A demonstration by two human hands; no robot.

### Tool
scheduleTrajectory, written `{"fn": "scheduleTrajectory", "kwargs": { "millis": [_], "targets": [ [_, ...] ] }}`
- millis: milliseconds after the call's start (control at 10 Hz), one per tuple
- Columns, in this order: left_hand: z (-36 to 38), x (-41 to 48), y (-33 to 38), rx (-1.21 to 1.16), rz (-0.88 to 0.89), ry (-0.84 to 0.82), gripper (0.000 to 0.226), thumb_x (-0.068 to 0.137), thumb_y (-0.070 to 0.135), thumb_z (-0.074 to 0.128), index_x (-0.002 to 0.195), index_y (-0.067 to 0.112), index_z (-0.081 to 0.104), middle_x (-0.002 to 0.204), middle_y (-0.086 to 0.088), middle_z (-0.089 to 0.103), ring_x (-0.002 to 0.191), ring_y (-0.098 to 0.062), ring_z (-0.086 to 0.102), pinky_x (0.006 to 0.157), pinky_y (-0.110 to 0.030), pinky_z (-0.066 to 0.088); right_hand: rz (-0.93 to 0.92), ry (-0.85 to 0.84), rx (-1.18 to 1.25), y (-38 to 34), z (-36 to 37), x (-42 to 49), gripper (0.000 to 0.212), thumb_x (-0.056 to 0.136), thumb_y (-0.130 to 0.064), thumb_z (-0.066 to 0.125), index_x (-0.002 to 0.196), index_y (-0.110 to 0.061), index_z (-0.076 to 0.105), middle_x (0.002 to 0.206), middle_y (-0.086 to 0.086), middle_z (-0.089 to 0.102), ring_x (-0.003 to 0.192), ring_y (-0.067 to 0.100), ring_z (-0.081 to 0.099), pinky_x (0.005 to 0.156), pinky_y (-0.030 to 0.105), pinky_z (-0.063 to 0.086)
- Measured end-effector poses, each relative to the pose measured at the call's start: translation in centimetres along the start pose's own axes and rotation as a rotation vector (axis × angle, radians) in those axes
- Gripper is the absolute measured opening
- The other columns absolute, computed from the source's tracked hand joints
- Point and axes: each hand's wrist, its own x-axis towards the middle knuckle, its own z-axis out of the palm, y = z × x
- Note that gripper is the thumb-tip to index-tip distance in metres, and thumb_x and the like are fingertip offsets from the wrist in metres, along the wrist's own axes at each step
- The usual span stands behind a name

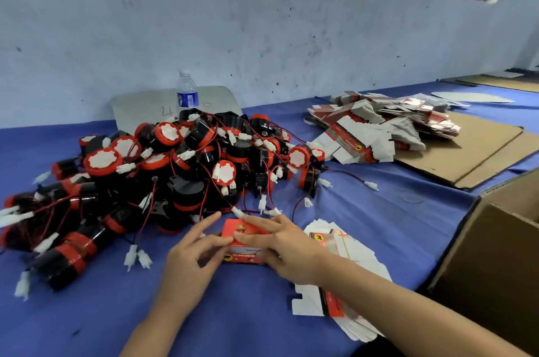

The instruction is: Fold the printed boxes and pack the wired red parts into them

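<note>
The right hand (280,246) lies over a small red printed box (243,253), fingers spread along its top and thumb tucked against its front face, so it grips the box. The left hand (192,251) meets the box at its left end: the curled fingers pinch that edge while the index finger sticks out straight. The box sits on the blue tabletop (248,313), right in front of the person.

Under the right forearm lies a fanned stack of flat boxes (309,301). Just beyond the hands is a big tangled pile of wired red parts (175,167), white plugs trailing toward the box. A water bottle (187,94) stands upright behind the pile, near the wall. Farther right, a heap of unfolded boxes (379,129) lies partly on a cardboard sheet (472,152), and an open brown carton (495,254) stands at the right edge.
</note>
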Motion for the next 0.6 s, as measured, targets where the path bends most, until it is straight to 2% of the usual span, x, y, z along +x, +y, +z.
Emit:
{"fn": "scheduleTrajectory", "kwargs": {
  "millis": [100,200,300,400,500,600],
  "targets": [
    [-0.1,-0.2,0.3,-0.062,-0.032,0.134,0.034,0.087,0.007,0.066,0.114,0.027,0.069,0.139,0.021,0.047,0.105,0.012,0.057,0.076,-0.003,0.046,-0.005,0.35,0.072,-2.0,-1.6,-0.5,0.046,0.094,-0.003,0.049,0.129,-0.031,0.058,0.146,-0.003,0.042,0.111,0.031,0.044,0.102,0.038,0.034],
    [-0.5,-0.1,0.9,-0.148,-0.105,0.138,0.052,0.093,0.013,0.06,0.105,0.063,0.057,0.136,0.021,0.048,0.103,0.005,0.061,0.075,-0.008,0.05,0.236,0.873,0.573,-3.8,-4.8,-3.0,0.034,0.091,-0.009,0.063,0.117,-0.03,0.068,0.127,-0.012,0.062,0.114,0.011,0.058,0.093,0.029,0.048],
    [-0.2,0.0,0.8,-0.091,-0.092,0.177,0.046,0.094,0.0,0.054,0.098,0.045,0.063,0.14,0.016,0.043,0.098,0.005,0.061,0.075,-0.001,0.045,0.367,1.237,1.399,-2.7,-9.6,-7.7,0.028,0.085,-0.019,0.064,0.111,-0.026,0.07,0.109,0.001,0.072,0.099,0.022,0.07,0.081,0.034,0.058],
    [-0.1,0.2,0.2,-0.084,-0.123,0.19,0.036,0.095,0.0,0.051,0.101,0.032,0.064,0.142,0.014,0.04,0.098,-0.004,0.062,0.077,0.003,0.042,0.364,1.547,1.749,-0.1,-14.1,-13.1,0.025,0.087,-0.023,0.059,0.11,-0.017,0.065,0.11,0.007,0.072,0.097,0.027,0.07,0.076,0.047,0.058],
    [0.1,0.3,-0.6,-0.078,-0.129,0.204,0.034,0.094,-0.002,0.051,0.103,0.028,0.064,0.142,0.012,0.04,0.096,-0.003,0.062,0.077,0.003,0.043,0.214,1.907,1.91,1.3,-17.1,-16.6,0.055,0.095,-0.044,0.053,0.139,-0.012,0.042,0.136,0.012,0.056,0.129,0.031,0.048,0.092,0.049,0.052],
    [0.1,0.5,-0.4,-0.089,-0.136,0.231,0.031,0.093,-0.003,0.051,0.104,0.023,0.065,0.142,0.008,0.041,0.094,0.006,0.061,0.075,0.005,0.042,0.286,1.856,2.14,0.6,-17.5,-17.7,0.095,0.088,-0.055,0.056,0.15,0.0,0.01,0.152,0.028,0.021,0.137,0.045,0.029,0.105,0.05,0.039]
  ]
}}
